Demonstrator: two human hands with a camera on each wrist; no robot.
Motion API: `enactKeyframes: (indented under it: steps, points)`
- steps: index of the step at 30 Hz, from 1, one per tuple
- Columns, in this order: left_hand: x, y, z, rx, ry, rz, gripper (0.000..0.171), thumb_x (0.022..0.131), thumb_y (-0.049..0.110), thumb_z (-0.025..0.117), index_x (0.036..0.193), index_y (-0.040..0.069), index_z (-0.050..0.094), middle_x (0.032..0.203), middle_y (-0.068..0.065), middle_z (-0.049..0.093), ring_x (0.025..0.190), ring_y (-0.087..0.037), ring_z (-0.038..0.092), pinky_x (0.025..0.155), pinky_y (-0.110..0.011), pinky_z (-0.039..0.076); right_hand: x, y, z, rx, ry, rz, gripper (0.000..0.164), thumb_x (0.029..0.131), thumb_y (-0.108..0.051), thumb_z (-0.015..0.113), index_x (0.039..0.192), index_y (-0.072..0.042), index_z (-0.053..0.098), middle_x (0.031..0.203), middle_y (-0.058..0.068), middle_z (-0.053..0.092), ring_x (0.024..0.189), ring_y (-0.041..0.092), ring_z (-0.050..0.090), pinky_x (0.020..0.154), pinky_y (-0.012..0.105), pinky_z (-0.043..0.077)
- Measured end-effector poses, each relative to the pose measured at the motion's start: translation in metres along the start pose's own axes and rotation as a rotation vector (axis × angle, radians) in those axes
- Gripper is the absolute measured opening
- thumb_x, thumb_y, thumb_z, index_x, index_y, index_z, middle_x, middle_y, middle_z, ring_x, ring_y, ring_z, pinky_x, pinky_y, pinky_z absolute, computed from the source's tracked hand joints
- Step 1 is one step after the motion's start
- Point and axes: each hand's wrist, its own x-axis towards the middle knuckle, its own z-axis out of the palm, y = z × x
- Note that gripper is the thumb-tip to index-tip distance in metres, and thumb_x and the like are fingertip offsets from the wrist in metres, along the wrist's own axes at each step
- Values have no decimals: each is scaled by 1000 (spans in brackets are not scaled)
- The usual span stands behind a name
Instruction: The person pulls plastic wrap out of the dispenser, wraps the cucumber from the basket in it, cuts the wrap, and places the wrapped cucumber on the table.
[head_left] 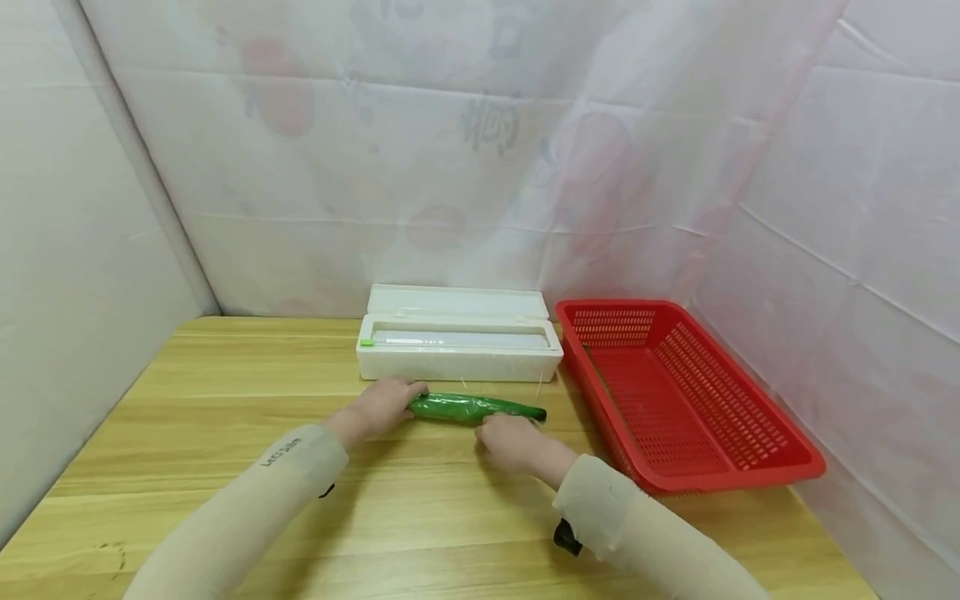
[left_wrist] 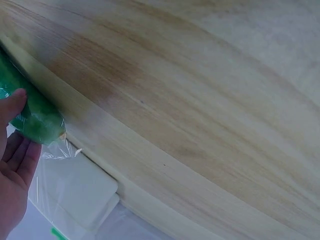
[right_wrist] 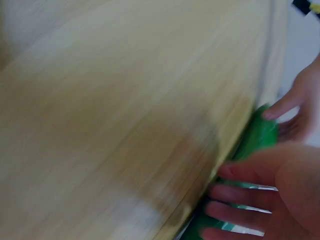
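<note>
While the left hand (head_left: pixel 386 405) grasps the left end of a long, green, cucumber-like vegetable (head_left: pixel 456 407) between thumb and fingers, the right hand (head_left: pixel 513 442) lays its fairly straight fingers across it farther right. Shiny clear plastic film (left_wrist: pixel 66 151) covers the vegetable and juts past its left end. It lies left to right at the middle of a yellowish wood-grained table (head_left: pixel 420 517), just on the near side of a long white box (head_left: pixel 405 364) whose lid (head_left: pixel 457 302) stands raised at the far side. Right of the box sits a red, rectangular, perforated plastic basket (head_left: pixel 735 481), stretching toward the near right
</note>
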Motion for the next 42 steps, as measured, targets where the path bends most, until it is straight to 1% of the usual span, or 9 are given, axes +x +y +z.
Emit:
enactKeyframes:
  steps: [3,8,15,18,22,28,33,38,42]
  points:
    - [1,0,1,4,0,9,36,84,10,68,117,5,55,114,-13,63,104,-28,61,92,-41,50,2,8,6,-40,85,85,11,90,-11,56,95,-4,65,92,8,64,87,22,61,70,35,56]
    - [2,-3,4,12,10,-2,36,83,11,69,117,6,55,115,-12,63,104,-27,61,92,-41,50,8,25,7,32,195,147,13,87,-4,56,98,0,59,91,12,61,84,25,60,67,38,55]
    - [1,-6,8,-12,20,1,39,84,13,69,118,4,55,113,-12,63,102,-27,61,91,-41,50,14,39,7,98,152,157,30,78,0,67,106,2,54,102,15,58,96,32,58,85,44,50]
    - [-1,-8,10,-24,22,-8,43,82,16,72,119,3,54,112,-11,63,102,-26,61,91,-41,50,18,39,10,51,132,143,42,77,-6,73,113,2,53,110,16,58,102,32,57,89,44,49]
    - [-1,-9,13,-51,31,-31,43,81,14,72,119,2,55,114,-12,55,103,-26,58,91,-41,50,25,38,14,-14,125,142,50,77,-13,76,118,1,51,113,15,56,102,31,57,85,42,52]
    - [1,-6,11,-60,18,-57,43,83,7,69,122,-2,54,106,-13,51,96,-24,55,86,-40,50,30,42,16,35,169,145,38,78,-3,72,111,1,53,105,15,57,95,30,59,81,42,52]
    - [3,-5,13,-56,1,-77,49,85,5,66,128,-4,44,115,-18,52,107,-30,54,94,-43,47,30,50,14,160,210,114,36,73,3,72,100,1,49,92,15,61,87,32,61,81,43,51]
    - [6,-7,13,-86,55,-64,37,86,-1,61,118,-5,43,113,-20,54,109,-33,55,98,-44,46,32,58,10,260,171,154,37,76,0,72,102,-4,46,91,13,63,86,28,63,79,40,53]
    - [9,-10,13,-87,42,-48,29,89,1,58,113,-5,42,106,-18,54,105,-32,55,96,-44,46,34,61,7,240,130,168,28,80,-4,70,99,-6,50,89,10,63,83,24,60,76,38,52]
